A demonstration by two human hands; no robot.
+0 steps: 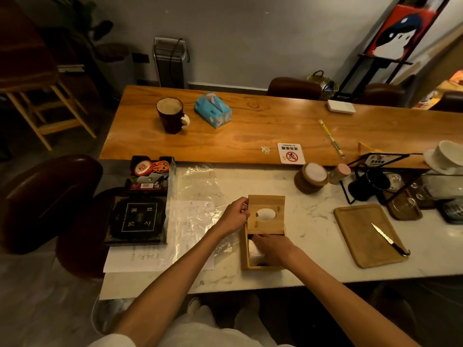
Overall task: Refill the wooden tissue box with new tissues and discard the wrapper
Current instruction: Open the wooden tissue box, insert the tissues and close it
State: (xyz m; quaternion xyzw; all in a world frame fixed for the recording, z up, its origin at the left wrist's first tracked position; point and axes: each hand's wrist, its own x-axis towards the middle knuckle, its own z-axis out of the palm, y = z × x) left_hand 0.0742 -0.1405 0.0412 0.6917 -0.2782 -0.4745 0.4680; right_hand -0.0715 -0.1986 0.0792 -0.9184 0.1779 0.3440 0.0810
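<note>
The wooden tissue box (244,254) sits on the white marble counter in front of me. Its sliding lid (266,222), with an oval hole, is pushed halfway back, so the near half of the box is uncovered. My left hand (234,216) grips the lid's left edge. My right hand (274,249) reaches into the uncovered half and presses on a white stack of tissues (254,251) inside. A clear plastic wrapper (198,186) lies flat on the counter to the left of the box.
A wooden tray (360,236) with a knife (387,239) lies to the right. Black boxes (136,219) and paper sheets (150,259) are at the left. Coasters (310,181) and a wire rack (375,181) stand behind. The wooden table beyond holds a mug (171,115) and a blue tissue pack (213,110).
</note>
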